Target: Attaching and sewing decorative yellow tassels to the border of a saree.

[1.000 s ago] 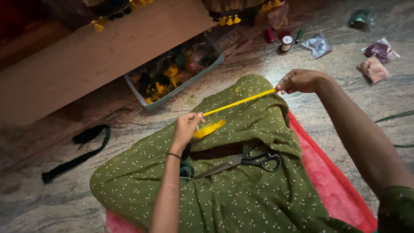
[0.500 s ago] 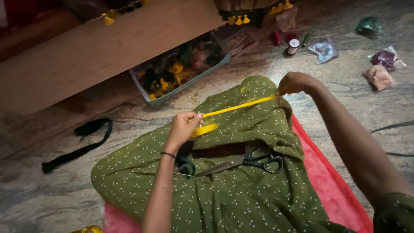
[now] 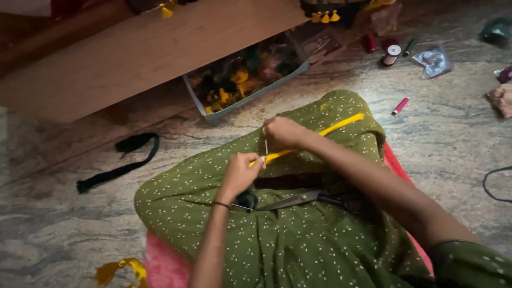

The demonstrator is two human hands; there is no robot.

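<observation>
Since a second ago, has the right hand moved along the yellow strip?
Yes. The right hand slid inward along the yellow strip, away from the knee end, toward the left hand.

Your left hand (image 3: 241,172) reaching up from below, fingers (image 3: 258,161) pinching shut, your right hand (image 3: 282,132) curling closed just above it, right forearm crossing in from the lower right, wrists bending inward.

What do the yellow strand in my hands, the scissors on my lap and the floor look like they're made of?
The yellow strand looks like soft thread or yarn: matte and thin. The scissors look like metal: grey blades with a dull shine; the handles are too dark to tell. The floor looks like polished stone: mottled, veined, faintly reflective.
</observation>
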